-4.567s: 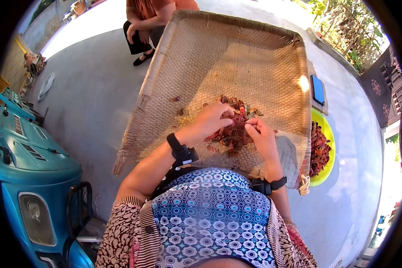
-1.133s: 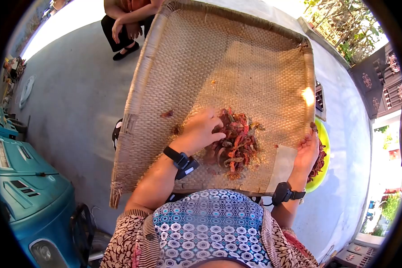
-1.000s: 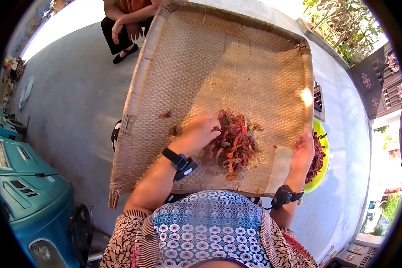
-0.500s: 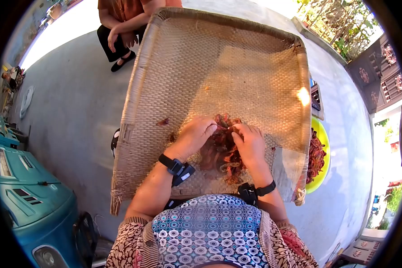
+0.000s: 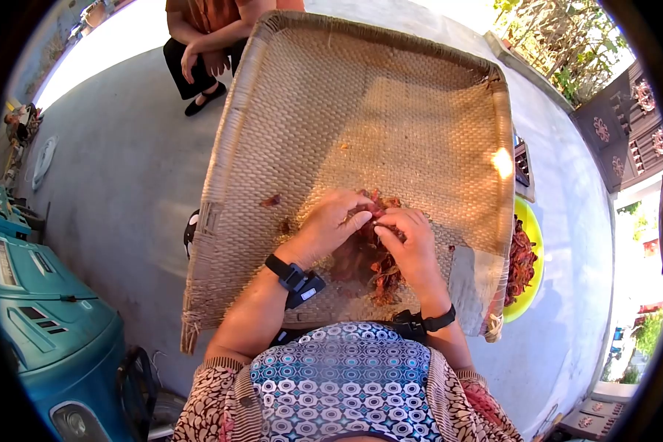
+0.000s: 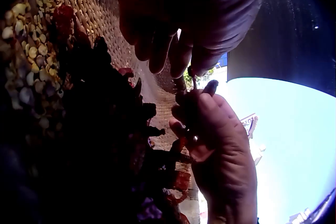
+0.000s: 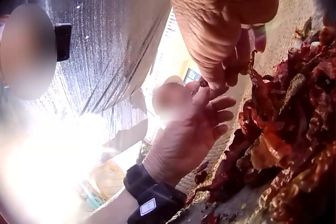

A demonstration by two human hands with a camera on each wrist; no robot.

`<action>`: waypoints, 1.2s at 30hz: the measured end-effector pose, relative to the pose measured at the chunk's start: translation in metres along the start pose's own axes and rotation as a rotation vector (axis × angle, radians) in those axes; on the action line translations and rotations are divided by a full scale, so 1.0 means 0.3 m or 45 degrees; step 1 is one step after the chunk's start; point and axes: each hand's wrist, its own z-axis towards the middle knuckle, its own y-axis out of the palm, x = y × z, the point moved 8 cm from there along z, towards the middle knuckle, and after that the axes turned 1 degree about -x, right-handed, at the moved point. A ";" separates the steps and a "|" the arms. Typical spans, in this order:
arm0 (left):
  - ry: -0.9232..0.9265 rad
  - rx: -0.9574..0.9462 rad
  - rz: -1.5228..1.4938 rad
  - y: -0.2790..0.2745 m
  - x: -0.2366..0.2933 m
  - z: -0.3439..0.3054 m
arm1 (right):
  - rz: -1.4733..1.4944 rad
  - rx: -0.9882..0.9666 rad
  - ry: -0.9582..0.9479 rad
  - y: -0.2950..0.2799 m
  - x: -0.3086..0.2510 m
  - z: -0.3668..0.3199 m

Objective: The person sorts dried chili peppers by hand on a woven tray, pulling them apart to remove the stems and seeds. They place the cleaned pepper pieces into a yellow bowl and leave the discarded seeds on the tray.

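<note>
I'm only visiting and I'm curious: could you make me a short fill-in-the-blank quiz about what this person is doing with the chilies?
1. The left hand and the right hand both pinch at dried chilies that are ____ in colour.
2. The pile lies on a woven tray, and a plate with more chilies sits on the person's ____ side.
3. Each wrist carries a ____ strap.

Missing words: red; right; black.

A heap of shrivelled, dried red chillies (image 5: 379, 276) lies beneath and between the left hand (image 5: 331, 225) and right hand (image 5: 411, 247), whose fingertips together pinch one chilli piece (image 5: 373, 219) above it.
</note>
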 end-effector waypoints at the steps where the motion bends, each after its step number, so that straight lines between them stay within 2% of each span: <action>1: 0.035 0.061 0.061 -0.012 0.010 -0.002 | 0.059 0.086 0.133 -0.042 0.014 -0.002; 5: 0.125 0.050 0.451 0.026 -0.015 -0.002 | 0.279 0.539 0.440 -0.255 0.183 -0.091; 7: 0.144 0.024 0.675 0.066 -0.019 -0.004 | 0.208 0.733 0.333 -0.380 0.269 -0.134; 10: 0.119 0.071 0.589 0.069 -0.010 0.003 | -0.308 0.937 0.287 -0.580 0.316 -0.192; 12: 0.089 -0.013 0.571 0.076 -0.022 0.008 | -0.601 1.016 0.278 -0.680 0.319 -0.219; 15: 0.003 -0.122 0.610 0.079 -0.025 0.019 | -1.361 0.915 0.460 -0.726 0.318 -0.213; 16: -0.035 -0.152 0.637 0.077 -0.028 0.024 | -1.223 0.959 0.428 -0.726 0.325 -0.220; 18: 0.050 0.047 0.462 0.046 -0.006 0.010 | -0.940 1.035 0.364 -0.684 0.335 -0.236; 19: 0.090 0.137 0.375 0.032 0.004 -0.003 | -0.330 0.937 0.426 -0.616 0.375 -0.222; 21: 0.083 0.094 0.335 0.029 0.023 -0.008 | -0.087 0.482 0.400 -0.404 0.246 -0.140; 23: 0.067 0.036 0.289 0.036 0.037 -0.001 | -0.028 0.191 0.193 -0.223 0.055 -0.068; 25: 0.026 -0.033 0.234 0.054 0.041 -0.005 | 0.023 0.057 0.063 -0.097 0.008 -0.032; 28: 0.088 -0.035 0.144 0.056 0.051 -0.005 | 0.003 -0.052 0.099 -0.017 0.017 -0.037; 32: -0.037 -0.050 -0.021 0.053 0.034 -0.012 | 0.321 0.006 0.316 0.015 0.069 -0.063; 35: -0.072 0.006 -0.105 0.037 0.033 -0.007 | 0.237 0.166 0.353 -0.021 0.109 -0.068; 36: -0.077 0.045 -0.103 0.027 0.027 -0.005 | 0.344 0.192 0.449 -0.028 0.123 -0.069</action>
